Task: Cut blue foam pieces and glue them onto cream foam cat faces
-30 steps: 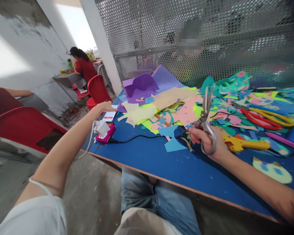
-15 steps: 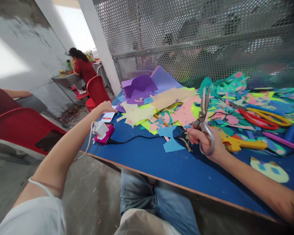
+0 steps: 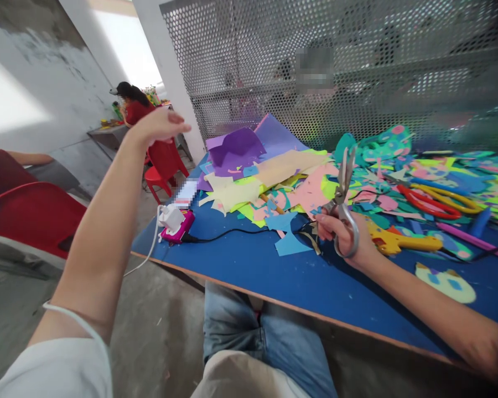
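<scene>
Left hand [image 3: 160,126] has risen off the counter [image 3: 249,265], fingers loosely spread, empty. Uncut sheets [image 3: 237,146] remain beyond the right fingers; cut scraps [image 3: 292,243] lie just beside them. Right hand [image 3: 346,240] clasps scissors [image 3: 343,190], blades upright, nearly closed.

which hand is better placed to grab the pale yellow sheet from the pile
Left, probably. The left hand is empty and open, hovering above the table end nearest the pale yellow sheet. The right hand is occupied, closed around the scissors.
</scene>
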Available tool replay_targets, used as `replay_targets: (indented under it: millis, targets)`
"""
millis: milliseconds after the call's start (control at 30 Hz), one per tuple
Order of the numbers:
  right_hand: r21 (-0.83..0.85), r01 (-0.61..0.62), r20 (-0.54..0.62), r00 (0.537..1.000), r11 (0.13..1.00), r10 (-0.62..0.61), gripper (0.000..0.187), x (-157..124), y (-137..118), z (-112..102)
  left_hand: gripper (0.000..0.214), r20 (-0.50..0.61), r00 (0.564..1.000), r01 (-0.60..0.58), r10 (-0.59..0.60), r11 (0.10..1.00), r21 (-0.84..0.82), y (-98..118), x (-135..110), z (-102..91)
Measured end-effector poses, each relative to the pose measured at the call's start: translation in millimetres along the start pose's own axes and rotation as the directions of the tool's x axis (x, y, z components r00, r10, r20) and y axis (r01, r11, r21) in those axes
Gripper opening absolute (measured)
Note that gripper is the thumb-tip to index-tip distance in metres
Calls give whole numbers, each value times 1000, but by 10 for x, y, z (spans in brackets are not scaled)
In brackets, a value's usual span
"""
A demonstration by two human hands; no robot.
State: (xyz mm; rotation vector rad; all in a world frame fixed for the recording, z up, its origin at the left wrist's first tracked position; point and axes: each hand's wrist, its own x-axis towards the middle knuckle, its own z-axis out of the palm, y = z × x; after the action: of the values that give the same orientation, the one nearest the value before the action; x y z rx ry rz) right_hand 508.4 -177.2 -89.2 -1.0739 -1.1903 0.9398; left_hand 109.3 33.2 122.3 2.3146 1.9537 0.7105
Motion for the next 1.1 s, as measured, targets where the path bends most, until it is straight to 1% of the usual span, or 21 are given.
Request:
replay_targets:
  millis: [33, 100, 133, 167, 200, 233, 267, 300, 333, 367, 400, 433, 467, 500, 567, 600, 667, 733, 833, 1000, 1100]
  targets:
    - [1, 6, -2, 1000, 1000, -6, 34, 0, -5, 4, 74, -13, 998, -56, 55, 997, -54, 138, 5, -133]
    - [-1, 15, -6, 1000, 1000, -15, 34, -4, -14, 11, 60, -176, 964, -232, 200, 954, -187, 455, -40, -325]
    - [-6, 16, -5, 1000, 1000, -16, 34, -7, -18, 12, 53, -287, 927, -323, 240, 901, -289, 629, -97, -370]
    - [-12, 17, -2, 1000, 1000, -17, 34, -10, -22, 12, 45, -401, 873, -437, 278, 810, -391, 811, -179, -372]
    - [-22, 16, 2, 1000, 1000, -16, 35, -13, -26, 10, 38, -501, 811, -545, 301, 701, -461, 997, -286, -327]
    - [-34, 15, 5, 1000, 999, -15, 34, -15, -30, 6, 34, -589, 739, -650, 326, 573, -499, 1183, -419, -235]
    - [-49, 13, 9, 1000, 999, -13, 34, -16, -34, 1, 29, -641, 672, -737, 372, 428, -524, 1363, -575, -97]
    - [-64, 11, 11, 1000, 998, -11, 34, -16, -40, -5, 23, -705, 604, -797, 372, 288, -531, 1531, -749, 81]
    - [-80, 10, 12, 1000, 997, -9, 34, -16, -46, -12, 18, -769, 560, -828, 308, 182, -530, 1679, -933, 289]
    - [-94, 9, 13, 1000, 996, -7, 35, -15, -54, -20, 14, -750, 599, -800, 280, 158, -579, 1800, -1118, 518]
    - [-104, 7, 13, 1000, 995, -6, 36, -13, -63, -28, 15, -712, 640, -765, 290, 158, -624, 1889, -1292, 756]
    - [-118, 6, 13, 1000, 993, -4, 36, -12, -73, -36, 21, -660, 685, -725, 308, 193, -662, 1943, -1445, 990]
    - [-143, 7, 11, 1000, 990, -5, 37, -12, -83, -44, 25, -583, 734, -671, 348, 244, -700, 1962, -1571, 1214]
    - [-175, 10, 8, 1000, 984, -9, 38, -11, -92, -51, 26, -527, 774, -622, 350, 269, -735, 1953, -1666, 1419]
    - [-243, 14, -2, 1000, 970, -15, 40, -8, -105, -64, 27, -408, 847, -511, 342, 308, -803, 1881, -1767, 1761]
    - [-269, 13, -8, 1000, 963, -16, 41, -5, -106, -70, 29, -336, 883, -441, 328, 333, -834, 1835, -1785, 1896]
    - [-295, 6, -26, 1000, 956, -14, 43, 4, -100, -80, 31, -199, 925, -313, 324, 352, -882, 1762, -1791, 2097]
    - [-320, 8, -36, 999, 947, -21, 44, 17, -84, -87, 32, -121, 934, -245, 337, 353, -903, 1732, -1794, 2219]
    - [-355, 26, -34, 999, 934, -40, 47, 35, -54, -89, 33, -62, 913, -227, 402, 378, -898, 1749, -1819, 2293]
    - [-374, 56, 11, 998, 926, -56, 48, 50, -29, -66, 32, -31, 869, -252, 494, 388, -887, 1771, -1835, 2317]
    - [-378, 72, 54, 997, 923, -55, 44, 53, -32, -64, 32, -14, 864, -231, 504, 370, -900, 1733, -1833, 2320]
